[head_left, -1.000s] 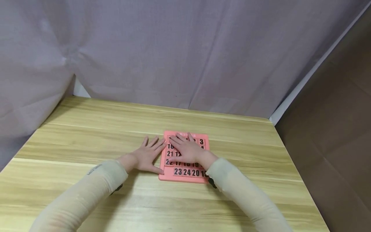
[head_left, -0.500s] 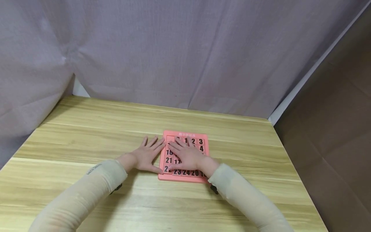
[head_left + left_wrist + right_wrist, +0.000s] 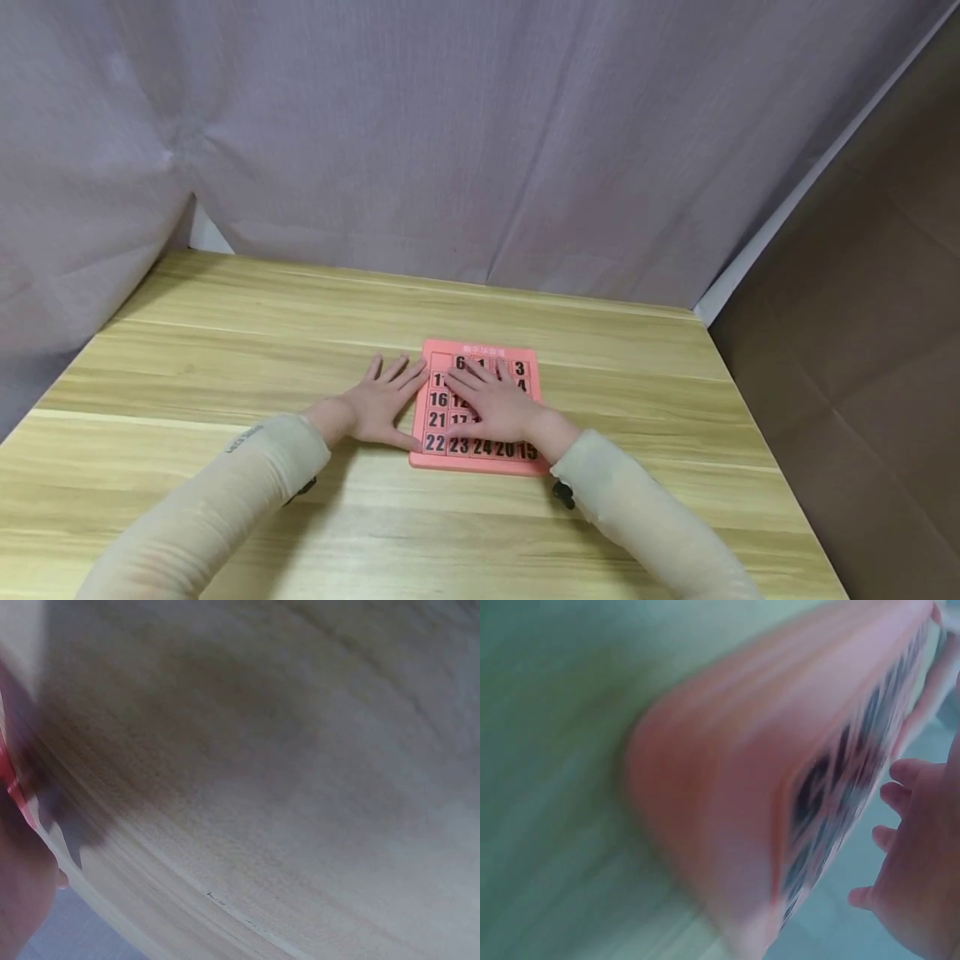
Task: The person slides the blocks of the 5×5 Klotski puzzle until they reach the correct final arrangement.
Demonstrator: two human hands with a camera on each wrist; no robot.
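A flat, square, pink plastic number puzzle board lies on the light wooden tabletop, a little to the right of the middle and nearer the front edge. It holds small pink tiles with black numbers. The bottom row reads 22, 23, 24, 20, and the last tile there looks like 19. At the top you can see a 6 and a 3. At the left side you can see 16 and 21.

The right hand lies flat on top of the board with its fingers straight and spread, touching the tiles in the middle. It covers many of the numbers. It is not gripping anything.

The left hand lies flat on the tabletop just beside the left edge of the board. Its fingers are straight and spread, and the fingertips touch the board's left edge or are very close to it. It holds nothing.

Both arms wear pale beige sleeves.

The right wrist view is blurry, but it shows the pink board close up and the fingers beside it. The left wrist view is blurry too and shows mostly the wooden tabletop.

Behind the tabletop hangs a grey cloth curtain. To the right is a brown wall.
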